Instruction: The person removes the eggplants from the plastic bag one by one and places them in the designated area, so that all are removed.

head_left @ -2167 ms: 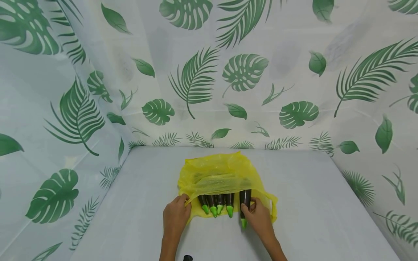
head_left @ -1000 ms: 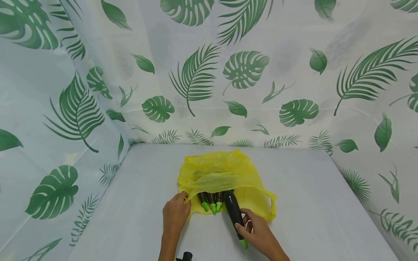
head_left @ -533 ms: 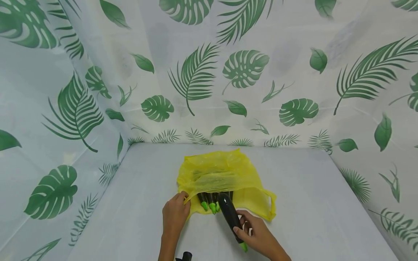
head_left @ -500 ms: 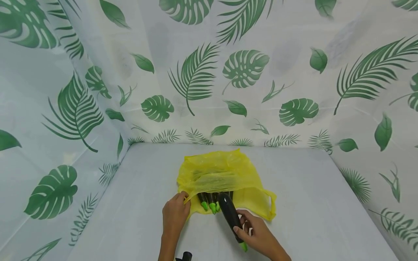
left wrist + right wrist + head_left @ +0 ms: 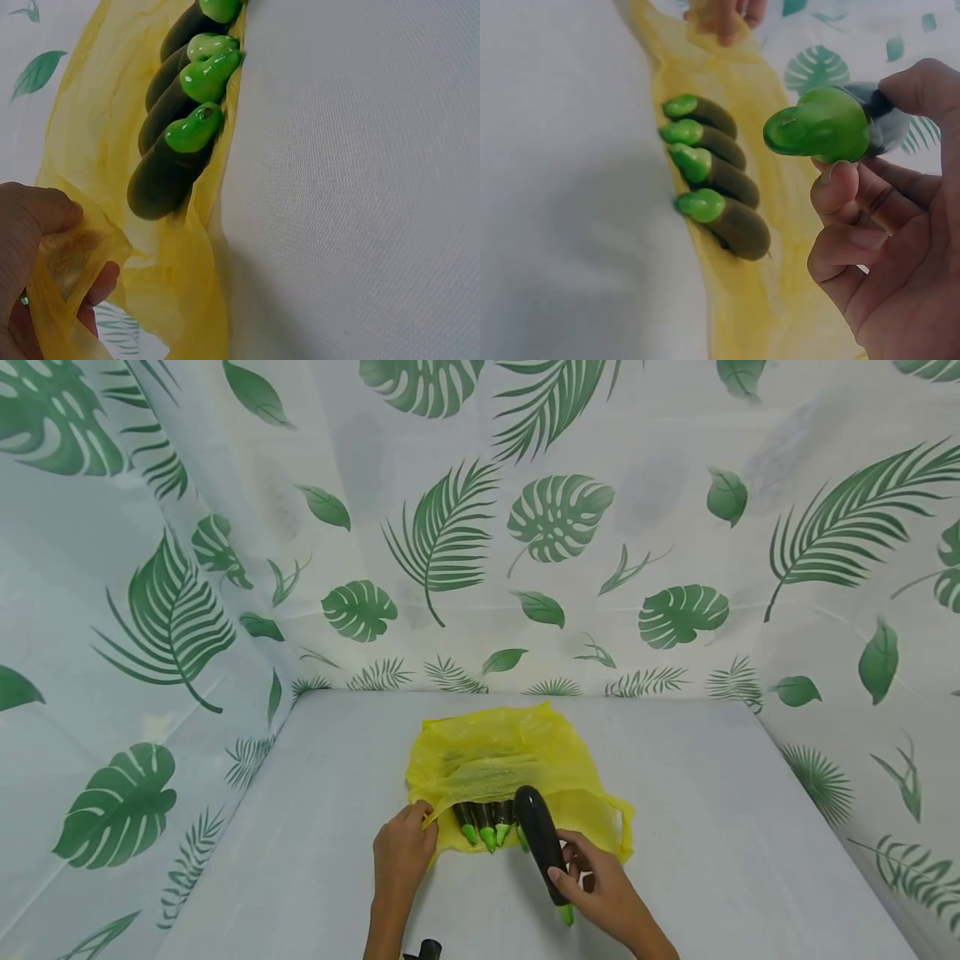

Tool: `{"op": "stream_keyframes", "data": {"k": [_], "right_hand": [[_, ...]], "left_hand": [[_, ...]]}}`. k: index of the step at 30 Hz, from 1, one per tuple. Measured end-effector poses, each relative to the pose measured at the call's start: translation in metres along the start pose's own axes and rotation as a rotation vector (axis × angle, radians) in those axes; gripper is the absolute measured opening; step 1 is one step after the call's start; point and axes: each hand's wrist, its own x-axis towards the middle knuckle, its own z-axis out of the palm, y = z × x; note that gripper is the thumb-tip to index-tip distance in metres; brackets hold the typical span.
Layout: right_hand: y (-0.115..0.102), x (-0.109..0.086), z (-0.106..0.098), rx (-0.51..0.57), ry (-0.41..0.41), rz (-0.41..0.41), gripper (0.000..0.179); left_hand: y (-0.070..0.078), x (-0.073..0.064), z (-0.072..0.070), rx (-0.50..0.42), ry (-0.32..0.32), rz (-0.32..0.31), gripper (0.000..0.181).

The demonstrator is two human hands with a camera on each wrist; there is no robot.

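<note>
A yellow plastic bag (image 5: pixel 517 731) lies on the table with its mouth toward me. My left hand (image 5: pixel 403 853) pinches the left edge of that mouth between thumb and fingers, as the left wrist view also shows. Several dark eggplants (image 5: pixel 161 180) with green stem ends lie side by side in the bag, their far ends covered by its yellow film. In front of the mouth, my right hand (image 5: pixel 603 889) grips another glossy eggplant (image 5: pixel 538 839) near its green stem end (image 5: pixel 821 127). This one tilts with its rounded end toward the bag, overlapping the rightmost eggplant in the head view.
A white-covered table (image 5: pixel 720 827) extends on both sides of the bag. Leaf-printed white sheets (image 5: pixel 555 635) stand behind it and along the sides. At the bottom edge a small black object (image 5: pixel 429 950) shows partly.
My right hand has drawn the eggplant out of the bag's mouth toward me, swung it left, then slightly back right. The left hand keeps its grip on the bag, almost unmoved.
</note>
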Motion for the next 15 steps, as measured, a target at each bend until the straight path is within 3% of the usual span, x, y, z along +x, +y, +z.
{"op": "stream_keyframes", "data": {"k": [8,15], "right_hand": [[-0.003,0.0,-0.007,-0.016,0.24,-0.008,0.042],[0.001,0.0,-0.029,-0.091,0.403,-0.028,0.042]], "left_hand": [[-0.001,0.001,0.0,0.005,0.006,0.007,0.011],[-0.002,-0.001,0.0,-0.002,-0.013,-0.006,0.01]]}}
